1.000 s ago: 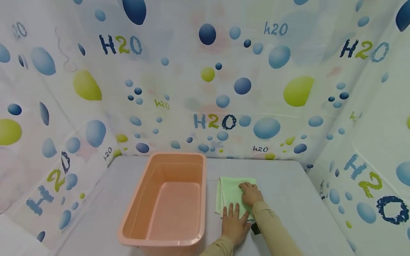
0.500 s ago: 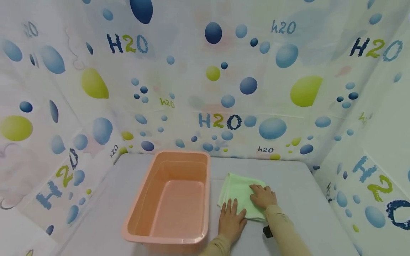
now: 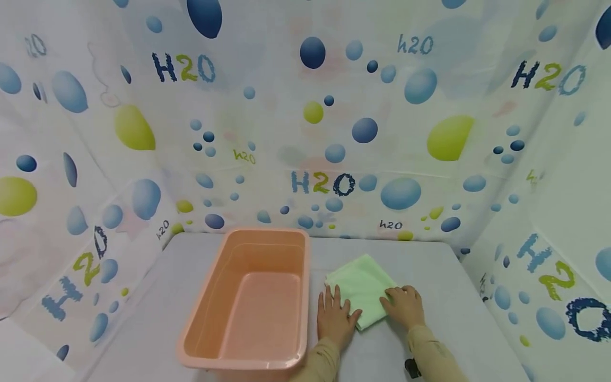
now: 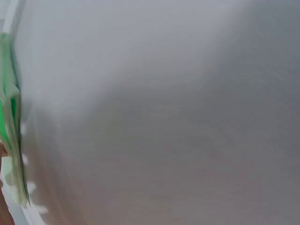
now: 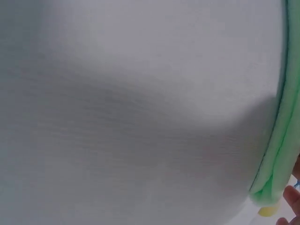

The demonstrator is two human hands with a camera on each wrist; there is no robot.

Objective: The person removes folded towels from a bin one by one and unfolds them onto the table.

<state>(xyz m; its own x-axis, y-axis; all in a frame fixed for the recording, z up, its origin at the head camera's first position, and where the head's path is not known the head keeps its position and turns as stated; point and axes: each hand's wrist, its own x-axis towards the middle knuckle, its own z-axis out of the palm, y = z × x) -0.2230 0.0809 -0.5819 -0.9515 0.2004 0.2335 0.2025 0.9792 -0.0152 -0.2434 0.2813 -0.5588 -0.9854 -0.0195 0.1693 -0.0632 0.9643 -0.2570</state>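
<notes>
A light green cloth [image 3: 361, 286], folded into a flat square, lies on the table turned so one corner points away from me. My left hand [image 3: 335, 320] rests at its near left edge, fingers straight and spread, the thumb by the near corner. At the right corner, the fingertips of my right hand [image 3: 406, 306] touch the cloth, its fingers slightly bent. In the left wrist view the folded layers of the cloth [image 4: 13, 112] show at the left border. The right wrist view has a rounded fold of the cloth [image 5: 281, 154] at the right border, with fingertips [image 5: 291, 197] beside it.
A peach plastic basin [image 3: 305, 297] stands on the white table [image 3: 444, 276] just left of the cloth. Behind and at both sides hangs a white curtain [image 3: 277, 69] printed with bubbles and H2O. A small black object [image 3: 411, 368] shows beside my right sleeve.
The cloth has turned clockwise, from nearly square-on to corner-forward. My right hand has moved right and nearer to me; my left hand has shifted slightly left and away from me.
</notes>
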